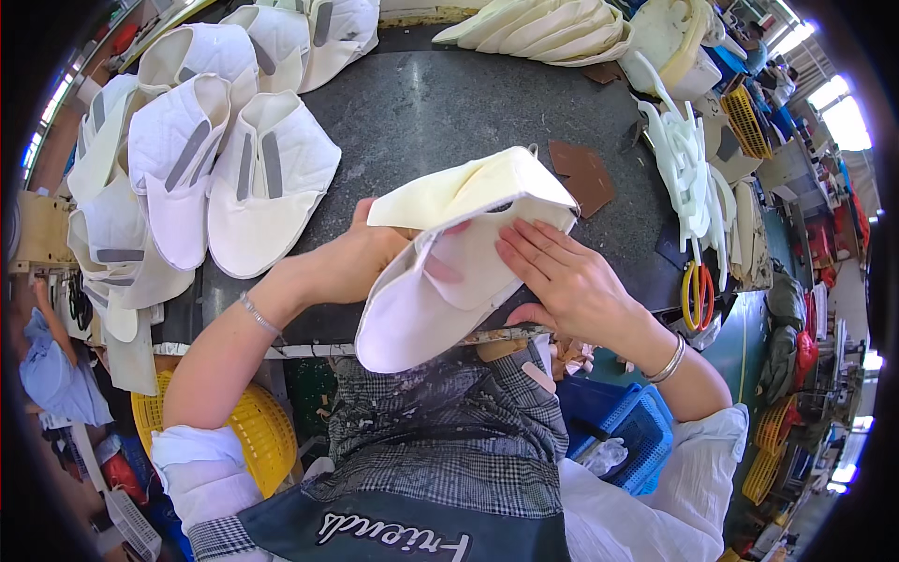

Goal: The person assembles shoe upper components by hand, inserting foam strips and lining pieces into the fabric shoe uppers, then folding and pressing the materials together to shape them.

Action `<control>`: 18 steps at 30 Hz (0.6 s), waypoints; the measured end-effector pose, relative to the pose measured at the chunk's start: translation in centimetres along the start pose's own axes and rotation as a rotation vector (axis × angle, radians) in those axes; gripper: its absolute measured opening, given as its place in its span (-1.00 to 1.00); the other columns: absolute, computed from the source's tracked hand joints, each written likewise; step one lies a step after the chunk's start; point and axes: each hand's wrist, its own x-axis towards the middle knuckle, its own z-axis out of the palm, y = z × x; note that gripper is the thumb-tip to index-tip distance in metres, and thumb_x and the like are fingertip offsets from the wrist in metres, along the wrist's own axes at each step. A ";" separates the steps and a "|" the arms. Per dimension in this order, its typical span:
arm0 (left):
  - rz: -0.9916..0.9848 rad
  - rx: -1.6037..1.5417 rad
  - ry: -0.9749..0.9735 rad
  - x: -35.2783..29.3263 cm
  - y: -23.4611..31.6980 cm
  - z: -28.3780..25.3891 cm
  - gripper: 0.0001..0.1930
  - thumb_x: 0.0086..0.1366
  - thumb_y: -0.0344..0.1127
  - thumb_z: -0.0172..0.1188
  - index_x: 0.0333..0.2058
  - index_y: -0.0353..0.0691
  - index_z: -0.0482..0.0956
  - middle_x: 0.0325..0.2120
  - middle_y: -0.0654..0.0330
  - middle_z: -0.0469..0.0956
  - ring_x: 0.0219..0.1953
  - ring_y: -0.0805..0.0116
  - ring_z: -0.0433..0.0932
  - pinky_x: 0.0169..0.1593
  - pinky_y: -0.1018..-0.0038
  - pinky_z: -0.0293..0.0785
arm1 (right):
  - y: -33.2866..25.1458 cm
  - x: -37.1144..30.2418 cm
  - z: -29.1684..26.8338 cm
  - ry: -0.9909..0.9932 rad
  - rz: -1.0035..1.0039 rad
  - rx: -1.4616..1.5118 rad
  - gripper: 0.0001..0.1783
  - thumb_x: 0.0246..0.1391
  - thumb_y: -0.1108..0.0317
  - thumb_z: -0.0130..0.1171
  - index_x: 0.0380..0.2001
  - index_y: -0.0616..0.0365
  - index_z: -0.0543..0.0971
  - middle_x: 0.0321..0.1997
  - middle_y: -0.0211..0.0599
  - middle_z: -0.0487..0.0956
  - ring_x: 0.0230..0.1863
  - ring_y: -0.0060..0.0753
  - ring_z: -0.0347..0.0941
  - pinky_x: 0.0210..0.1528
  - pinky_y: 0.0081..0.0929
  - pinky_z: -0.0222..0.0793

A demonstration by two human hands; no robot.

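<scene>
A white shoe upper (421,318), hollow and tilted, is held over the near edge of the dark worktable, its rounded toe toward me. A pale cream flap (468,192) stands up along its far side. My left hand (361,258) grips it from the left; most of its fingers are hidden behind and inside the upper, with a part showing through the opening. Against the upper's right side, my right hand (562,281) lies flat with its fingers stretched and the thumb apart below.
Several white shoe uppers with grey strips (272,178) stand at the left of the worktable (403,122). Cream stacked pieces (538,33) lie at the back. Brown scraps (581,178) and white plastic shapes (679,169) are at the right. Yellow (262,440) and blue baskets (641,436) sit below.
</scene>
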 end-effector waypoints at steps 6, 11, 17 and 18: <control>0.240 0.241 0.738 -1.8 10.4 -3.3 -0.79 0.10 -0.35 0.15 -0.29 -0.32 0.58 -0.24 -0.07 0.53 -0.13 0.18 0.53 -0.21 0.51 0.46 | -1.9 1.0 0.0 -0.102 0.036 -0.190 -0.15 -0.07 -0.13 0.14 0.01 0.53 0.42 0.11 0.16 0.46 0.22 -0.02 0.35 0.40 -0.14 0.02; 0.315 0.614 0.431 2.6 10.4 1.8 -0.74 -0.08 -0.52 0.19 -0.33 -0.38 0.48 -0.27 -0.10 0.49 -0.29 -0.04 0.52 -0.14 0.15 0.52 | -1.4 1.8 -0.8 -0.198 -0.101 -0.381 -0.43 0.12 0.12 0.08 -0.02 0.48 0.46 0.02 0.18 0.51 0.16 -0.02 0.41 0.41 0.11 -0.14; -0.053 0.378 0.187 2.8 3.6 1.2 -0.76 0.03 -0.40 0.20 -0.30 -0.37 0.55 -0.11 -0.12 0.53 -0.12 0.05 0.57 -0.04 0.31 0.51 | 0.3 1.0 -2.5 -0.243 0.403 0.327 -0.53 0.04 0.40 0.15 0.02 0.41 0.43 0.03 0.12 0.50 0.06 0.04 0.47 0.15 -0.27 0.39; -0.048 0.287 0.212 2.9 4.6 1.2 -0.76 0.02 -0.38 0.21 -0.31 -0.38 0.55 -0.09 -0.13 0.52 -0.09 0.02 0.55 0.00 0.28 0.49 | 0.2 0.8 -1.5 -0.118 0.262 0.164 -0.53 0.02 0.41 0.16 0.01 0.41 0.43 0.01 0.13 0.51 0.04 0.02 0.49 0.13 -0.26 0.40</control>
